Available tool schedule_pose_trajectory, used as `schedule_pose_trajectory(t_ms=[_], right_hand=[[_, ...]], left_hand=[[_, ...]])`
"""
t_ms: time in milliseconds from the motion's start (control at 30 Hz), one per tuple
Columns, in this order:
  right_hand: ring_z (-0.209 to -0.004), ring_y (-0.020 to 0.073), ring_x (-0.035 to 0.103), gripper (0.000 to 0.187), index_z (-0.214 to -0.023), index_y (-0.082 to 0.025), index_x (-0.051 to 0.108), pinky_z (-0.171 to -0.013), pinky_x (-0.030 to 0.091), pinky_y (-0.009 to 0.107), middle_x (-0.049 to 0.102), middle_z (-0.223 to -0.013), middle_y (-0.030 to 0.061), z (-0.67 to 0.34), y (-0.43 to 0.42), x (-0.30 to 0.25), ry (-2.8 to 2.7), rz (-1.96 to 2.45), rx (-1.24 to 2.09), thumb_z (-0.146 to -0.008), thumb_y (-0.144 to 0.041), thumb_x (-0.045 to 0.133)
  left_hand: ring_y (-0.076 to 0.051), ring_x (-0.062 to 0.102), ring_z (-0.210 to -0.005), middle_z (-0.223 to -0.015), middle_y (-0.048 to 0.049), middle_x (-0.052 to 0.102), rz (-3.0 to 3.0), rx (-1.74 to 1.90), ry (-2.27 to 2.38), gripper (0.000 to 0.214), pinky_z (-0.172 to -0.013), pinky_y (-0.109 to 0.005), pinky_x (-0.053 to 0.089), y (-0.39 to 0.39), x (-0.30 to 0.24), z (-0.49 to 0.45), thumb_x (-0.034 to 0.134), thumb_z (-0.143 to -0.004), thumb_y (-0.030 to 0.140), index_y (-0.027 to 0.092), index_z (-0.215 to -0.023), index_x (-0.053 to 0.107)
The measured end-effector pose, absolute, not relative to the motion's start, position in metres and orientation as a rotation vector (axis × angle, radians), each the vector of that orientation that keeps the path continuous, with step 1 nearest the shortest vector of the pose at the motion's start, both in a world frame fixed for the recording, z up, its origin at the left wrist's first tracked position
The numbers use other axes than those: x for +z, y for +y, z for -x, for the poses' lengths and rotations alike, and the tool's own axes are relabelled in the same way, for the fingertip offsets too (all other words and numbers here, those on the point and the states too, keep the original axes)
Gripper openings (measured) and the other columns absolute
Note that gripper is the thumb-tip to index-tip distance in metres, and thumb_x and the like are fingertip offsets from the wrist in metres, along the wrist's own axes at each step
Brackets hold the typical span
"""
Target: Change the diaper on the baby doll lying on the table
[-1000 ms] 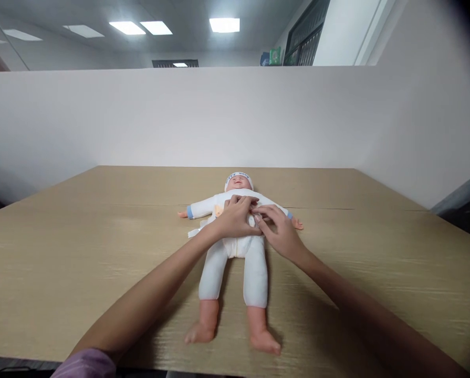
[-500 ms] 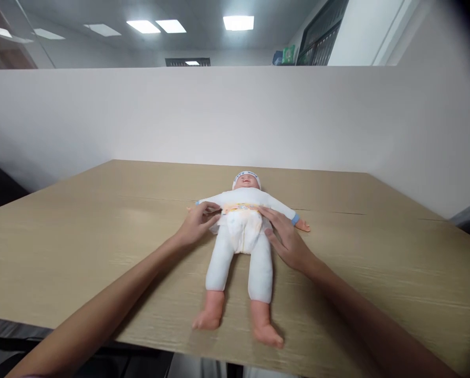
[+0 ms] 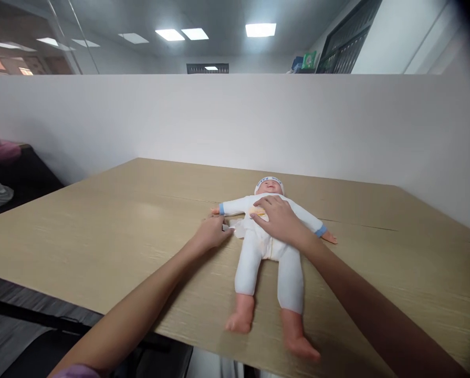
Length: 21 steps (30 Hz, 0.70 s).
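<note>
A baby doll point(image 3: 290, 278) in a white suit with blue cuffs and a white headband lies on its back, feet toward me. Around its hips is a white diaper point(image 3: 264, 242) with an orange-patterned waistband, partly covered by my hand. Beside the doll's hip on the left, my left hand point(image 3: 214, 232) pinches the end of the diaper's side tab, which is stretched outward. My right hand point(image 3: 280, 218) lies flat over the doll's belly and the diaper's front, fingers extended and holding nothing.
The doll rests on a wide wooden table point(image 3: 112, 231) with a white partition wall point(image 3: 203, 121) behind it. Off the table's left side stands a dark piece of furniture point(image 3: 30, 173) with pink and grey cloth on it.
My left hand has drawn the diaper's tab out from the doll's side. My right hand has moved from the doll's side onto its belly. The view has turned left.
</note>
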State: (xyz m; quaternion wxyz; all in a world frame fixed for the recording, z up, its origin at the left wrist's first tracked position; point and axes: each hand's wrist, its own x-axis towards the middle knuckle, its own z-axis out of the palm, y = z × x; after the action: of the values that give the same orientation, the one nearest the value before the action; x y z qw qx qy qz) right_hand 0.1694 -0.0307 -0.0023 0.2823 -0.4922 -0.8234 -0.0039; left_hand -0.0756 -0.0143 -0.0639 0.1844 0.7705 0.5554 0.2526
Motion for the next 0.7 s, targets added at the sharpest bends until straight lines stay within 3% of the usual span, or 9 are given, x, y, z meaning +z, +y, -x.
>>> schedule_pose_trajectory(t_ms=[100,200,400,567,700], right_hand=[[-0.124,0.0331,0.061,0.032,-0.121,-0.022,0.067,-0.109,0.043,0.053,0.071,-0.126,0.0118,-0.169,-0.017,0.002,-2.264,1.306,0.206,-0.094,-0.04,0.065],[-0.117,0.029,0.064,0.038,-0.126,-0.023,0.066,-0.103,0.049,0.046,0.071,-0.124,0.0095,-0.17,-0.011,0.008,-2.226,1.231,0.35,-0.09,-0.034,0.067],[-0.121,0.0296,0.061,0.026,-0.116,-0.024,0.071,-0.112,0.042,0.05,0.071,-0.123,0.0089,-0.166,-0.017,0.02,-2.285,1.04,0.126,-0.094,-0.028,0.06],[-0.091,0.0242,0.068,0.026,-0.093,-0.031,0.079,-0.107,0.046,0.048,0.079,-0.094,0.0004,-0.162,-0.017,0.021,-2.635,0.821,0.368,-0.095,-0.028,0.054],[-0.085,0.0233,0.066,0.031,-0.081,-0.029,0.077,-0.114,0.041,0.051,0.078,-0.084,-0.0001,-0.157,-0.009,0.016,-2.733,0.88,0.323,-0.097,-0.026,0.05]], left_hand=[[-0.028,0.065,-0.08,-0.078,-0.0066,0.069,-2.069,0.759,1.532,0.028,-0.072,-0.036,0.047,-0.012,-0.062,0.076,0.066,-0.084,0.047,0.022,-0.074,0.06],[-0.025,0.066,-0.081,-0.087,-0.005,0.072,-1.973,0.868,1.487,0.032,-0.073,-0.035,0.048,-0.01,-0.062,0.073,0.055,-0.091,0.05,0.021,-0.084,0.065],[-0.024,0.065,-0.09,-0.095,-0.0069,0.073,-1.643,1.187,1.189,0.031,-0.085,-0.036,0.049,-0.005,-0.068,0.066,0.06,-0.091,0.049,0.018,-0.087,0.068],[-0.021,0.063,-0.087,-0.091,-0.0052,0.07,-1.607,1.222,1.121,0.033,-0.086,-0.034,0.049,-0.003,-0.069,0.06,0.06,-0.09,0.051,0.018,-0.086,0.066],[-0.021,0.062,-0.085,-0.086,-0.0035,0.069,-1.565,1.229,1.106,0.035,-0.084,-0.033,0.049,-0.004,-0.061,0.055,0.063,-0.088,0.054,0.019,-0.082,0.065]])
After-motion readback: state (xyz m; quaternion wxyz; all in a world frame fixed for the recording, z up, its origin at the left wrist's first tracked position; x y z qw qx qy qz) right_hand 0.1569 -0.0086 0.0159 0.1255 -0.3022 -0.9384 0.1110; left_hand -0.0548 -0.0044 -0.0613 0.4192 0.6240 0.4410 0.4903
